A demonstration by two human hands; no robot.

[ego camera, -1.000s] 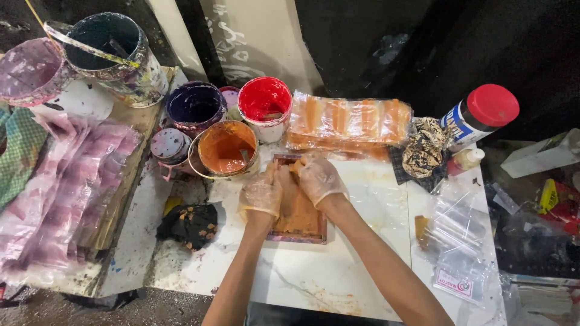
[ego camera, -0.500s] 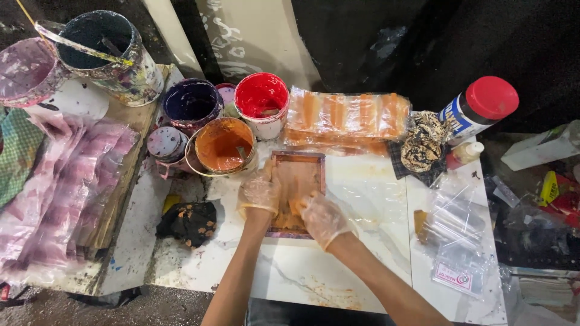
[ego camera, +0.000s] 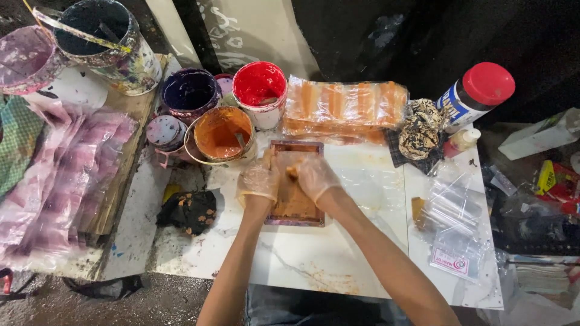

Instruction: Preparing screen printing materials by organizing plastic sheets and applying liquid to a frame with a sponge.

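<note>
A small wooden-framed printing screen [ego camera: 294, 221] smeared with orange ink lies flat on the white marble-like table [ego camera: 314, 265]. Both my hands wear thin clear plastic gloves. My left hand [ego camera: 260, 181] grips the frame's left side and holds it down. My right hand [ego camera: 315, 176] is closed on a small orange-stained scraper [ego camera: 292, 171], which presses on the mesh in the far half of the screen. What lies under the screen is hidden.
Open paint tubs stand behind the screen: orange [ego camera: 220, 134], red [ego camera: 260, 84], dark purple [ego camera: 190, 92], a large dark one [ego camera: 96, 30]. A stack of orange-printed plastic bags [ego camera: 344, 105], a red-capped bottle [ego camera: 480, 93], a black rag [ego camera: 190, 211], clear bags [ego camera: 453, 223] and pink-stained sheets [ego camera: 66, 181] surround it.
My right hand drew the scraper from the screen's far end toward me, then pushed it back up toward the far half. My left hand stayed on the frame.
</note>
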